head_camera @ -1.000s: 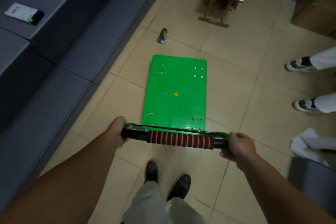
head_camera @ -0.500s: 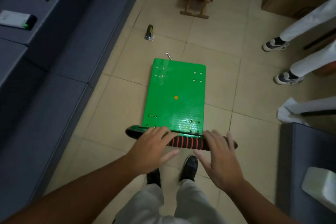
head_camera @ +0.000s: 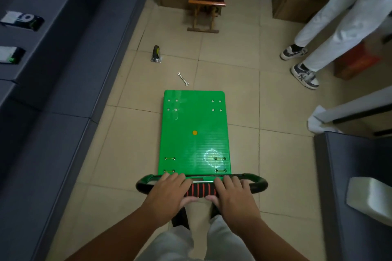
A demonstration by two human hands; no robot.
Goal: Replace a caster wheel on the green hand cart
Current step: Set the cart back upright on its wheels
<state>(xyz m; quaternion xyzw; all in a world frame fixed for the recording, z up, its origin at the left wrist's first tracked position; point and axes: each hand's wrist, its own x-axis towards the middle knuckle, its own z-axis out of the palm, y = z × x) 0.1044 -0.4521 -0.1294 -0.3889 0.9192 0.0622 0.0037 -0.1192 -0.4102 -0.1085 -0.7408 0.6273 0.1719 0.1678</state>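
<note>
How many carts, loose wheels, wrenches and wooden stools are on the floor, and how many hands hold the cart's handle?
Green cart: 1
Loose caster wheel: 1
Wrench: 1
Wooden stool: 1
Hands gripping the handle: 2, left hand and right hand
Total: 6 (4 things, 2 hands)

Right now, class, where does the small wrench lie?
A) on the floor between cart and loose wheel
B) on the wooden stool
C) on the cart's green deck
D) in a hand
A: the wrench lies on the tiles beyond the cart, short of the loose wheel.
</note>
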